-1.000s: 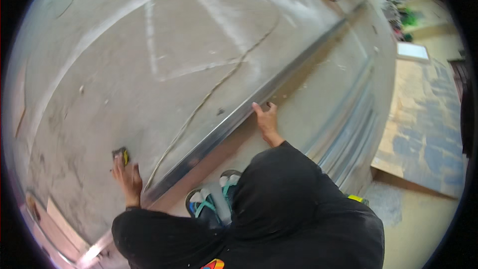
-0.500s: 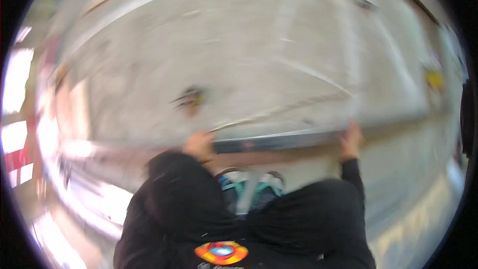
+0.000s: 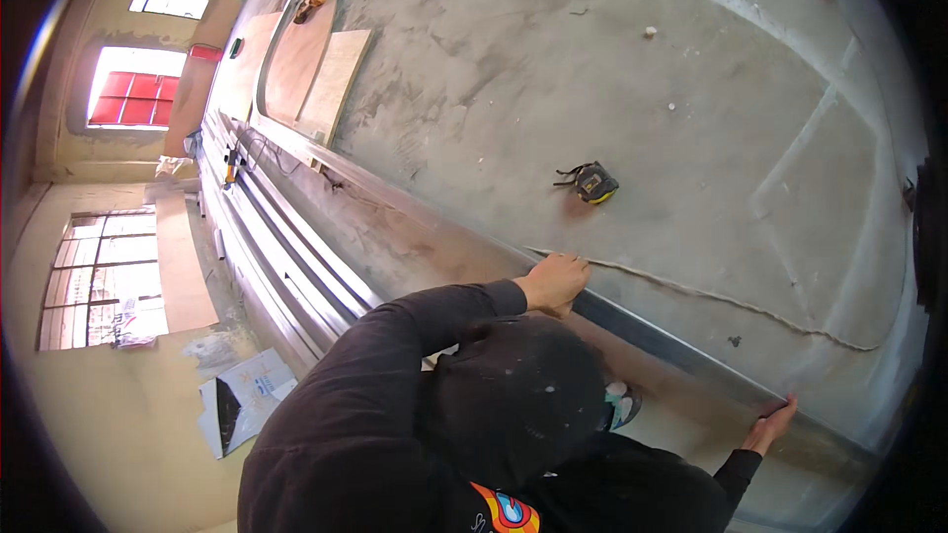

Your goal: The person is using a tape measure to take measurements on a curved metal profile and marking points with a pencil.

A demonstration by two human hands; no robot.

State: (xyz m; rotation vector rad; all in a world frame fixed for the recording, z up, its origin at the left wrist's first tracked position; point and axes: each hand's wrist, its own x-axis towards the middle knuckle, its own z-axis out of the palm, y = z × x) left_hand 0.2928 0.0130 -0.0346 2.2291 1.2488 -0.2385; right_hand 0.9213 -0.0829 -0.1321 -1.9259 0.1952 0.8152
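A long shiny metal channel (image 3: 652,342) runs slantwise across the floor in front of my knees, from far left to near right. My left hand (image 3: 556,283) is closed over its upper edge, the arm bent. Farther along, my right hand (image 3: 773,424) grips the channel near the right side, thumb on top and its other fingers partly hidden. Beyond the channel, a black and yellow tape measure (image 3: 594,183) lies on the grey floor, touched by neither hand. A thin cord (image 3: 711,296) trails along the floor beside the channel.
Several metal profiles (image 3: 281,247) lie along the left, with a yellow-handled tool (image 3: 231,166) on them. Wooden boards (image 3: 336,84) lie at far left, a yellow power tool (image 3: 312,2) on one. Nearer, a grey-white sheet (image 3: 247,400) rests by the yellow wall (image 3: 109,424).
The view has swung left from a blurred downward look, bringing the windows, wall and stacked profiles into sight. Both hands remain on the metal channel.
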